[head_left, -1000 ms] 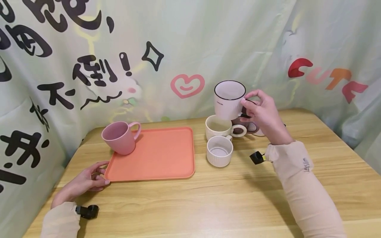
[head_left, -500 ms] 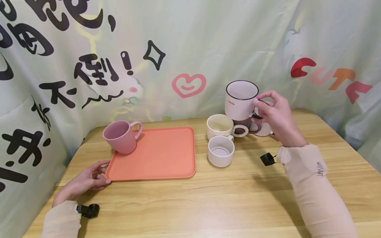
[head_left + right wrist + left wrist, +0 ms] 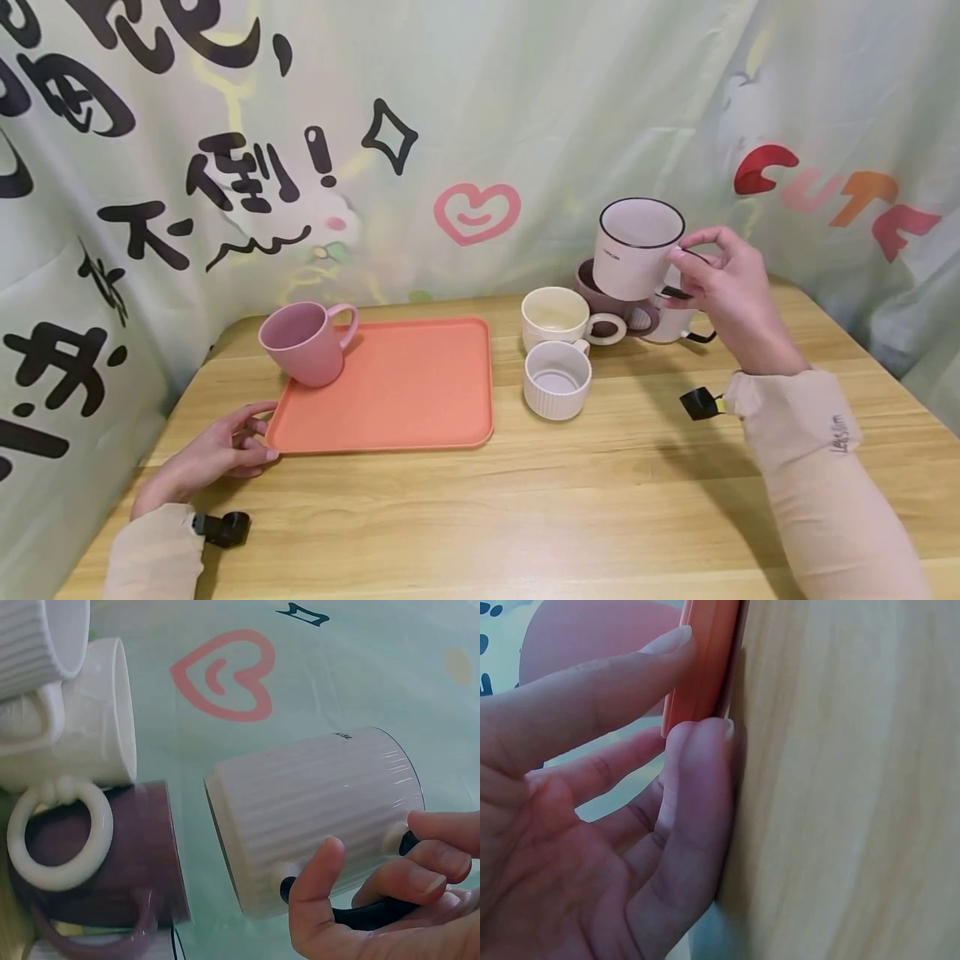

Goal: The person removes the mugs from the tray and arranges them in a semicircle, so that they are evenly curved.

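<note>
Right hand (image 3: 726, 275): black handle (image 3: 371, 915) grasped by bent fingers.
White mug (image 3: 633, 260): held aloft at two o'clock from tray (image 3: 420, 383); transfer step apparently in hand.
Left hand (image 3: 219, 452): tray corner pinched at eight o'clock.
Purple mug (image 3: 146, 844): clearance presumably needed next, for level lowering.

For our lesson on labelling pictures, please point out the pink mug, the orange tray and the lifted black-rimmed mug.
Pink mug (image 3: 312, 363): head view, on its outer side.
Orange tray (image 3: 420, 383): head view, on its bare floor.
Black-rimmed mug (image 3: 319, 817): right wrist view, on its outer wall.
</note>
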A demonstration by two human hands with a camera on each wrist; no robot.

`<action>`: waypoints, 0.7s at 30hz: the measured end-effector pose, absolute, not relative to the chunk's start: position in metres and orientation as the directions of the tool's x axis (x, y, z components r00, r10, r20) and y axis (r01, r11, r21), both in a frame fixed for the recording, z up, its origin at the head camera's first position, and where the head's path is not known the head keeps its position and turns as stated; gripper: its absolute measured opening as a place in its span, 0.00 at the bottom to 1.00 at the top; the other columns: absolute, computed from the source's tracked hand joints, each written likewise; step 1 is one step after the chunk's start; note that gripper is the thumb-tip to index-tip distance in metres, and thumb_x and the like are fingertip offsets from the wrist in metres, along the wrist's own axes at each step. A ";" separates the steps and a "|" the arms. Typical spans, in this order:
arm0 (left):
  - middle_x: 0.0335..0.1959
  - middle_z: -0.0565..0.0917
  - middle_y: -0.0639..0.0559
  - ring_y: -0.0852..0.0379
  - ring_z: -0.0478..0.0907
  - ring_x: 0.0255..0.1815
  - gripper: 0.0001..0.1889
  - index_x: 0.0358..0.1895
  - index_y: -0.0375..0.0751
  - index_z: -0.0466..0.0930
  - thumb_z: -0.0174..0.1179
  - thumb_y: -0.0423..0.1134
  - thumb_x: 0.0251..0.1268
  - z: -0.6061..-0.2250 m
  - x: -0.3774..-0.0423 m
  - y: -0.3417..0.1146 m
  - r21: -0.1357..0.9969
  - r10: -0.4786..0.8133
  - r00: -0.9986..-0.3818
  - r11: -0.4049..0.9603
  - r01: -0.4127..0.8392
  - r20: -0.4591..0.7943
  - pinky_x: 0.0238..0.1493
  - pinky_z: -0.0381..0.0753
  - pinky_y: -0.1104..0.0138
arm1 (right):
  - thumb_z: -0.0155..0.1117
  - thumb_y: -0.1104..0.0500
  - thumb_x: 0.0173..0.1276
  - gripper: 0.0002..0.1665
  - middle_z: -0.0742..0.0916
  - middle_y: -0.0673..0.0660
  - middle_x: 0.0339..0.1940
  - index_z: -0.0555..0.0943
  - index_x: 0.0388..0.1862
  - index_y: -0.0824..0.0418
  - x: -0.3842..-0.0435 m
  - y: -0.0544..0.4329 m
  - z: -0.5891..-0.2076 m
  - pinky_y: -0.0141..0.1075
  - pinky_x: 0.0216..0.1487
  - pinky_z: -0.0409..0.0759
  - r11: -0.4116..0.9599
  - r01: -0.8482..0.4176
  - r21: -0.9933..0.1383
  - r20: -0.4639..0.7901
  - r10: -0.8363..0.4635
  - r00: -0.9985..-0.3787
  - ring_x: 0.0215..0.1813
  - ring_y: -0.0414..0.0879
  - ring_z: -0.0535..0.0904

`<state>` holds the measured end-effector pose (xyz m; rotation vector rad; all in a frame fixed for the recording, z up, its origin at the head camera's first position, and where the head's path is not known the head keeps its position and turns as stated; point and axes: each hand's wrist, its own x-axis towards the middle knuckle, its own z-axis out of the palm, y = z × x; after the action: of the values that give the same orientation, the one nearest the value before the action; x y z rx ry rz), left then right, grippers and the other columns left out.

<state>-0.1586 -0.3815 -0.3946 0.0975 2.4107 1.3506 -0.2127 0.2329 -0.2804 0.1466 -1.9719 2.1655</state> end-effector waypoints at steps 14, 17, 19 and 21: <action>0.53 0.71 0.33 0.54 0.79 0.42 0.43 0.76 0.24 0.49 0.68 0.32 0.66 -0.394 -0.160 -0.378 0.831 0.247 -0.924 0.544 -0.118 -0.293 0.40 0.87 0.59 | 0.64 0.66 0.73 0.14 0.64 0.52 0.18 0.67 0.48 0.63 -0.198 0.260 -0.291 0.36 0.28 0.85 -0.163 -0.215 -0.963 0.202 0.093 -0.975 0.23 0.46 0.55; 0.53 0.71 0.32 0.53 0.78 0.42 0.44 0.76 0.24 0.48 0.67 0.32 0.66 -0.394 -0.159 -0.379 0.832 0.251 -0.923 0.542 -0.117 -0.293 0.40 0.87 0.59 | 0.64 0.67 0.73 0.14 0.65 0.52 0.18 0.67 0.48 0.63 -0.197 0.262 -0.293 0.36 0.28 0.85 -0.185 -0.224 -0.957 0.210 0.091 -0.973 0.24 0.46 0.55; 0.53 0.71 0.32 0.54 0.78 0.42 0.44 0.76 0.25 0.48 0.67 0.32 0.66 -0.394 -0.159 -0.380 0.831 0.242 -0.924 0.542 -0.124 -0.296 0.40 0.87 0.59 | 0.64 0.67 0.73 0.14 0.65 0.52 0.18 0.68 0.48 0.63 -0.196 0.263 -0.294 0.36 0.28 0.85 -0.190 -0.235 -0.953 0.219 0.099 -0.971 0.24 0.46 0.56; 0.54 0.71 0.32 0.54 0.78 0.42 0.43 0.76 0.25 0.48 0.67 0.32 0.66 -0.394 -0.159 -0.380 0.830 0.239 -0.926 0.544 -0.122 -0.293 0.40 0.87 0.59 | 0.65 0.67 0.73 0.14 0.66 0.52 0.18 0.68 0.48 0.63 -0.196 0.265 -0.294 0.37 0.28 0.85 -0.197 -0.244 -0.950 0.226 0.112 -0.968 0.23 0.46 0.57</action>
<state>-0.1593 -0.3804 -0.3943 0.0954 2.4120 1.3387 -0.1957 0.2652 -0.2940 0.1549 -1.8255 2.2611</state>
